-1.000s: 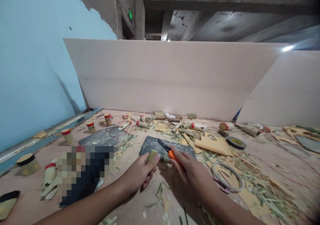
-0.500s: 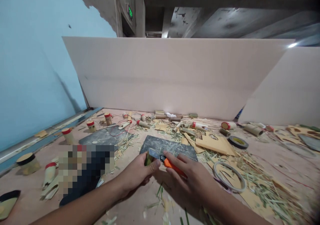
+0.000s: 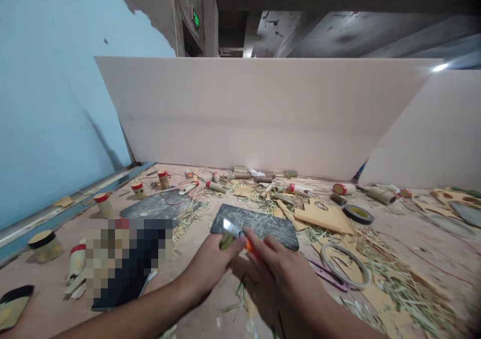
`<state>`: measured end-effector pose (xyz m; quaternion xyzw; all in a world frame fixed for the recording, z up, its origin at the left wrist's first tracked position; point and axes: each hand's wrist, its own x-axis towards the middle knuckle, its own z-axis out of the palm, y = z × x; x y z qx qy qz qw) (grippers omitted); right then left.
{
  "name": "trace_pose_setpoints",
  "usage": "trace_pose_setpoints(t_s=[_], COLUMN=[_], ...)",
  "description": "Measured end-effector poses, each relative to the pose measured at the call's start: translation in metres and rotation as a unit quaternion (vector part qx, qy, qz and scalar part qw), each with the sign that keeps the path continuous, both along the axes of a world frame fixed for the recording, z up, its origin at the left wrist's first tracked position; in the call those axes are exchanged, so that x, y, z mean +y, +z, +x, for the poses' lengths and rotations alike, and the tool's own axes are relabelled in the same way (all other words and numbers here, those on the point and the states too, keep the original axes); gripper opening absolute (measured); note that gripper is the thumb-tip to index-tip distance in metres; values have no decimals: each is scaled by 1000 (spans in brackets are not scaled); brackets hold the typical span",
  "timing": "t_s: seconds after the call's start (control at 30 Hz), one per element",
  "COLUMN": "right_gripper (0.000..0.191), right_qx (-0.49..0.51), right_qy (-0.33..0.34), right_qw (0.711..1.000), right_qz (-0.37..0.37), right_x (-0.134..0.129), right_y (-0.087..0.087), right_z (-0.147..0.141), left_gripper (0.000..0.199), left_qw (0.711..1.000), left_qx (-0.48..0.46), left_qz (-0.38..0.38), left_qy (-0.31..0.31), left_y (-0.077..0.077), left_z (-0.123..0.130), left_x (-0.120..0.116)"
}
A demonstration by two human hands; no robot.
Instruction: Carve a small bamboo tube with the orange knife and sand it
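The left hand (image 3: 210, 264) is closed on a short green piece (image 3: 225, 241), thumb along its near side; its lower fingers are hidden. The right hand (image 3: 280, 256) is closed around an orange knife (image 3: 251, 248), whose blade (image 3: 228, 225) lies across the upper end of the piece. Both items stand in front of the slab (image 3: 263, 221), above the table (image 3: 195, 324). The blade is blurred; whether it bites or merely rests cannot be told. The left thumb sits very near the blade's root and is judged the chief hazard: it should stay low on the piece, off the cutting line. For sound work, the blade is best held at a shallow angle and pushed outward in short, light strokes, with the piece turned between cuts. Bracing the piece against the slab would probably give steadier control than cutting in the air.
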<state>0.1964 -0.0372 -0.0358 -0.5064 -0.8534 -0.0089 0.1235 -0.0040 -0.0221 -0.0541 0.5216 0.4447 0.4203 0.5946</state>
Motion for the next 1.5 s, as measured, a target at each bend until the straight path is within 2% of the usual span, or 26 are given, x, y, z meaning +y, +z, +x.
trace_pose_setpoints(t_s=[0.1,0.17,0.4,0.67,0.8,0.87,0.93,1.03,1.13,1.2,1.33,1.5], right_gripper=[49,48,48,49,49,48,49,50,50,49,47,47], right_qx=[27,44,88,56,45,22,1,5,21,27,81,105], right_qy=[-84,-89,-4,111,152,136,99,-14,-103,-103,-44,-11], right_qw=[996,995,996,992,987,990,995,1000,994,994,996,994], right_qz=[24,32,29,-23,-17,5,18,17,20,13,11,25], right_x=[6,11,15,10,8,6,4,4,9,13,16,13], right_y=[1,2,5,1,0,-1,-1,1,1,1,5,8], right_z=[5,12,24,17,13,10,5,0,1,5,14,18], left_gripper=[56,57,55,58,61,58,53,50,53,54,53,50], left_qw=[1000,999,995,992,985,988,996,1000,1000,999,995,992], left_qx=[10,1,-28,-41,-124,-116,-69,-20,-10,-15,-44,-61], left_qz=[-25,-39,-35,-48,-59,-49,-27,-13,-23,-35,-51,-55], left_qy=[3,-18,-92,-105,-104,-90,-52,4,8,-15,-76,-95], left_y=[-4,-5,-5,-6,-2,0,0,-2,-4,-3,2,-1], left_z=[2,1,-8,-11,-5,-2,1,4,4,2,-4,-7], left_x=[3,4,5,1,-3,-4,-3,-1,1,3,5,5])
